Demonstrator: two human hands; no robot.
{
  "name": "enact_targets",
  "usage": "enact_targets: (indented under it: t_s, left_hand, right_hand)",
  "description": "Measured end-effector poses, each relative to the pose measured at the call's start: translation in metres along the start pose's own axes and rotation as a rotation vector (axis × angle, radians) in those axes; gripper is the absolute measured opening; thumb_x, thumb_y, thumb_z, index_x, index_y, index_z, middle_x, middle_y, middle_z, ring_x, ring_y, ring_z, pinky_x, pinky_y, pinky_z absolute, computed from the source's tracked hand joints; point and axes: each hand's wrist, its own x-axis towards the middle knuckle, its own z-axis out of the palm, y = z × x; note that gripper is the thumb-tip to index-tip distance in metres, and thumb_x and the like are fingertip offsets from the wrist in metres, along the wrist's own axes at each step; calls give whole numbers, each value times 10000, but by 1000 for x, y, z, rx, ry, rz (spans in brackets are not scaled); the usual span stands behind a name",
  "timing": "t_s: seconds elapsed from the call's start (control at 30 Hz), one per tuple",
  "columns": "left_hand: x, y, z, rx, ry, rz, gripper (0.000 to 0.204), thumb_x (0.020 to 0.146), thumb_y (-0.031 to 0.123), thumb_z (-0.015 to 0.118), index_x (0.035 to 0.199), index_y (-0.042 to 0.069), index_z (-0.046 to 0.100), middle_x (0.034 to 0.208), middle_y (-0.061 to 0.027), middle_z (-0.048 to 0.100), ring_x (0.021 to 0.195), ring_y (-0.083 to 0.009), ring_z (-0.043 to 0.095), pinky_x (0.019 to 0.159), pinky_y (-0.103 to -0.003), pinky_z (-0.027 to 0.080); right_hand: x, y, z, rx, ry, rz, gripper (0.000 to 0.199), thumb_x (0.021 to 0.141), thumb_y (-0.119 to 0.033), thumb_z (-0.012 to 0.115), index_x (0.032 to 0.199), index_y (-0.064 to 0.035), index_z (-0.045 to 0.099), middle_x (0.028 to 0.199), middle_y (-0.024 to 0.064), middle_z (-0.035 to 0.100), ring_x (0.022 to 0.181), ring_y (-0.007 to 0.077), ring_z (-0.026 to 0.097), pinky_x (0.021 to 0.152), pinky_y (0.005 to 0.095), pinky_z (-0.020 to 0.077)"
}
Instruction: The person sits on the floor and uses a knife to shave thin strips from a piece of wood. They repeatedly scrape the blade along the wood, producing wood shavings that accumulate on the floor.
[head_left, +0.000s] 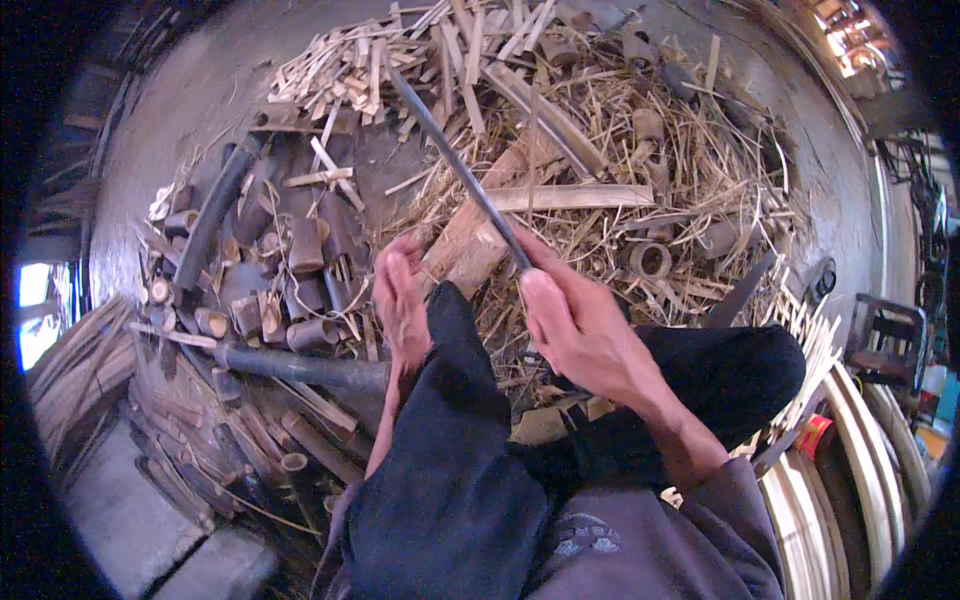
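My right hand (578, 318) is closed round the near end of a long, narrow, dark blade (455, 160), which slants up and to the left over a wooden block (470, 242). My left hand (400, 285) is beside the block's left edge, its fingers curled in and slightly blurred. Whatever it may hold is hidden. A pale split bamboo strip (590, 196) lies across the far part of the block, to the right of the blade. Behind it rests a longer split bamboo piece (550, 120) at a slant.
Pale bamboo slips (340, 70) are heaped at the far side, and shavings (700, 200) cover the right. Short cut bamboo tubes (305, 245) crowd the left, near a dark pole (300, 367). Long pale strips (800, 520) lie by my right side; a dark blade (740, 292) sits beyond my knee.
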Motion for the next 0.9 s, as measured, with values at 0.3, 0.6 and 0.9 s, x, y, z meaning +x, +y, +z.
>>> enact_targets:
  t_s: [0.3, 0.6, 0.9]
  left_hand:
    - [5, 93, 31, 269, -150, 778, 305, 899, 209, 617, 1122, 7, 565, 1040, -94, 590, 959, -205, 557, 887, -323, 443]
    - [56, 105, 93, 557, -437, 766, 225, 815, 175, 687, 940, 17, 586, 861, -115, 620, 729, -240, 594, 669, -343, 472]
    - [81, 102, 141, 629, -790, 721, 257, 832, 243, 667, 820, 15, 549, 655, -58, 572, 631, -133, 538, 626, -298, 437]
  right_hand:
    - [25, 25, 2, 12, 22, -108, 439, 1006, -341, 388, 1382, -118, 423, 870, 220, 662, 821, 337, 665, 753, 454, 489]
    - [71, 54, -36, -61, 83, -191, 735, 794, -553, 652, 1329, -77, 484, 1169, 202, 611, 1069, 282, 594, 927, 380, 452]
    - [85, 92, -70, 65, -19, -251, 237, 790, -134, 626, 1012, -66, 579, 608, 30, 558, 488, 121, 531, 412, 306, 442]
